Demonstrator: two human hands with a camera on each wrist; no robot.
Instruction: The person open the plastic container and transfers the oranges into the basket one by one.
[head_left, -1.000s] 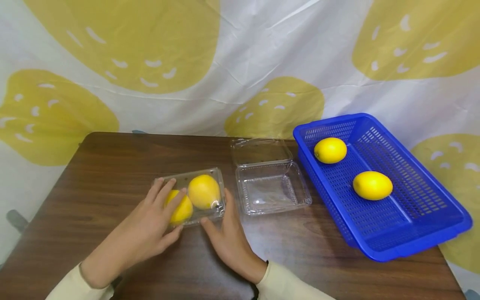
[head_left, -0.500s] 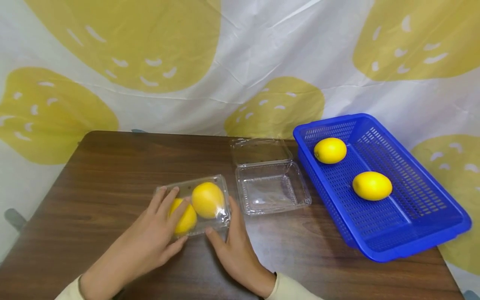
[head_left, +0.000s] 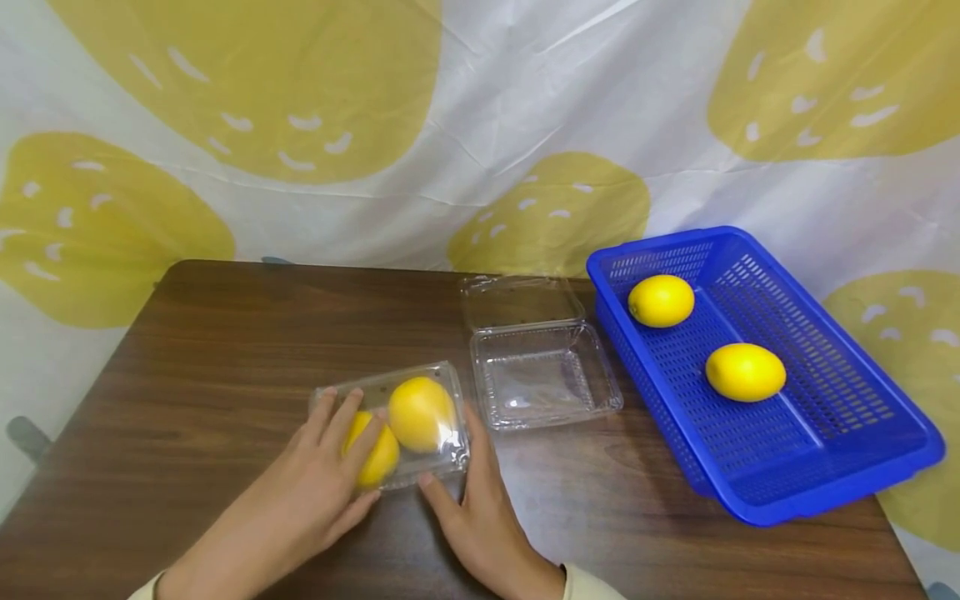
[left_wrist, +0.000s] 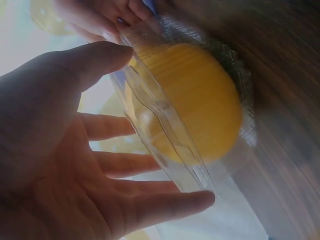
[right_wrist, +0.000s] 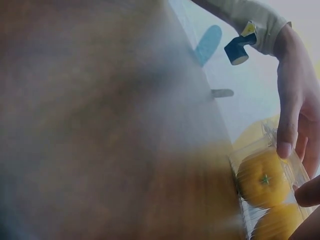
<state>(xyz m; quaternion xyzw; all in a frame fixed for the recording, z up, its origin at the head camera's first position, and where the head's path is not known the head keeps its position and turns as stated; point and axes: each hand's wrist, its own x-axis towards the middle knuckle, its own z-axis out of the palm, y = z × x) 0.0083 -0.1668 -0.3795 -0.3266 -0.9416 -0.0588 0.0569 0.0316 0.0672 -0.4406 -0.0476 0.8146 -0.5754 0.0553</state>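
A closed clear plastic clamshell box (head_left: pixel 381 385) rests on the table with two yellow fruits inside. The right-hand fruit (head_left: pixel 422 414) is rounded; the other fruit (head_left: pixel 381 463) lies partly behind fingers. In the right wrist view, one fruit (right_wrist: pixel 261 181) shows a green star-shaped stem end. My left hand (head_left: pixel 307 483) grips the box's left part, fingers across the lid and thumb at the near side. The left wrist view shows its thumb and fingertips on the lid's rim. My right hand (head_left: pixel 491 521) holds the right end, its thumb at the near corner.
An open, empty clear clamshell box (head_left: pixel 543 379) stands right of the held box, its lid folded back. Further right, a blue perforated basket (head_left: pixel 817 492) contains two lemons (head_left: pixel 746 372). A fruit-print cloth (head_left: pixel 375 225) hangs behind the wooden table (head_left: pixel 225 350).
Both hands have drawn the filled box toward the person and slightly right across the table. Their hold looks the same. The basket and the open box have stayed put.
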